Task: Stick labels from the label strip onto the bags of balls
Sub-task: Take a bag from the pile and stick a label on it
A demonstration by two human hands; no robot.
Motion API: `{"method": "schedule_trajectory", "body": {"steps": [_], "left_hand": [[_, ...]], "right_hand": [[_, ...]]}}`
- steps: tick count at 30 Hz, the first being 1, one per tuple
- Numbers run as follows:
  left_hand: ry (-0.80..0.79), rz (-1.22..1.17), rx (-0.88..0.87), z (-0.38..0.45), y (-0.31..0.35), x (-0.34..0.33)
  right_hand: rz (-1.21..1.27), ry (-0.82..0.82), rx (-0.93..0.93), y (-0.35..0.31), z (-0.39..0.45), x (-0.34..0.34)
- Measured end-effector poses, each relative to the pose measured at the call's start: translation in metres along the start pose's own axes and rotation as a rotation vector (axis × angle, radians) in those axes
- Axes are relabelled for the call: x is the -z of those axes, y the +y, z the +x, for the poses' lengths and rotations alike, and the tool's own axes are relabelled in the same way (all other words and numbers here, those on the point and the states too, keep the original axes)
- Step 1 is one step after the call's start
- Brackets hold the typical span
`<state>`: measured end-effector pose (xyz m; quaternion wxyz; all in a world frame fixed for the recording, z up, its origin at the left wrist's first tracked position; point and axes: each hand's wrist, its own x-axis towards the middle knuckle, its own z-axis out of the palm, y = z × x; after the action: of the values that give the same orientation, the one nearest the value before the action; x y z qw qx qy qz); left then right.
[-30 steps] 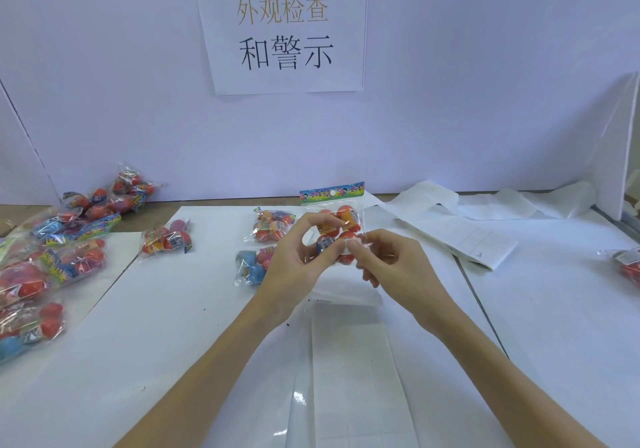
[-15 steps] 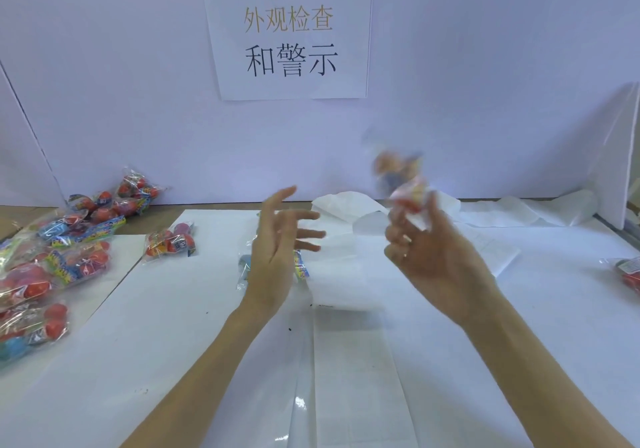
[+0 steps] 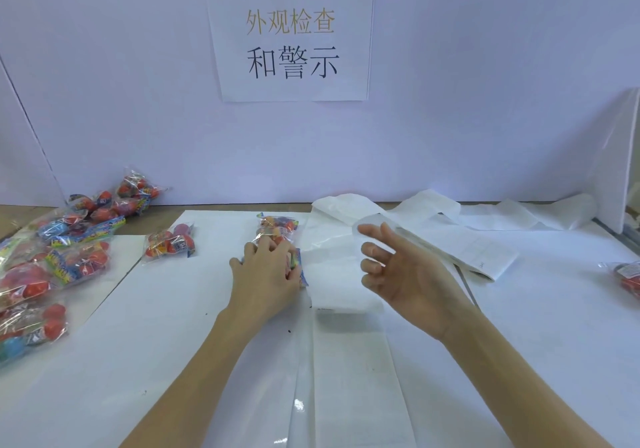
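Observation:
My left hand (image 3: 265, 274) lies over a bag of balls (image 3: 300, 271) on the white sheet, fingers curled round it; only the bag's blue edge shows. A second bag (image 3: 277, 228) lies just behind my fingertips. My right hand (image 3: 398, 271) hovers empty above the label strip (image 3: 346, 361), palm turned left and fingers loosely spread. The strip runs from the near edge up the middle and folds away to the back right (image 3: 478, 250).
A single bag (image 3: 169, 243) lies left of centre. Several more bags are heaped at the far left (image 3: 52, 267). One bag (image 3: 628, 279) sits at the right edge. A printed sign (image 3: 291, 32) hangs on the back wall, and a white board (image 3: 616, 157) leans at the right.
My right hand has let go of the bag it held up and now hangs empty, lower. My left hand has dropped from the air onto a bag on the table.

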<state>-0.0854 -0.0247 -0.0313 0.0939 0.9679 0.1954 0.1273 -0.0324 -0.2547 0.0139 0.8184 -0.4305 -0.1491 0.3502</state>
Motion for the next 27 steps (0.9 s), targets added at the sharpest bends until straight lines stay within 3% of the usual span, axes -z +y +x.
{"method": "schedule_trajectory", "body": {"steps": [2, 6, 10, 13, 15, 18, 21, 24, 27], "left_hand": [[0.115, -0.081, -0.058, 0.0, 0.001, 0.003], [0.303, -0.508, -0.307, -0.003, 0.011, 0.012], [0.286, -0.598, -0.575, -0.012, 0.029, 0.012], [0.207, -0.62, -0.683, -0.016, 0.036, 0.008], [0.143, -0.77, -0.611, -0.018, 0.038, 0.008], [0.103, -1.136, -0.286, -0.018, 0.042, 0.013], [0.081, -1.274, -0.009, -0.01, 0.038, 0.017], [0.026, -1.342, 0.057, -0.008, 0.033, 0.018], [0.068, -1.342, 0.074, -0.006, 0.033, 0.02]], "right_hand": [[-0.105, 0.022, -0.019, 0.006, 0.003, 0.001], [-0.43, 0.168, 0.047, 0.022, 0.005, -0.001], [-0.504, 0.109, 0.126, 0.033, 0.009, -0.007], [-0.48, 0.201, 0.174, 0.033, 0.01, -0.007], [-0.475, 0.233, 0.192, 0.03, 0.01, -0.004], [-0.504, 0.21, 0.159, 0.021, 0.009, -0.001], [-0.551, 0.195, 0.117, 0.018, 0.008, -0.002], [-0.622, 0.276, 0.159, 0.021, 0.008, -0.002], [-0.676, 0.318, 0.205, 0.02, 0.01, 0.002]]}}
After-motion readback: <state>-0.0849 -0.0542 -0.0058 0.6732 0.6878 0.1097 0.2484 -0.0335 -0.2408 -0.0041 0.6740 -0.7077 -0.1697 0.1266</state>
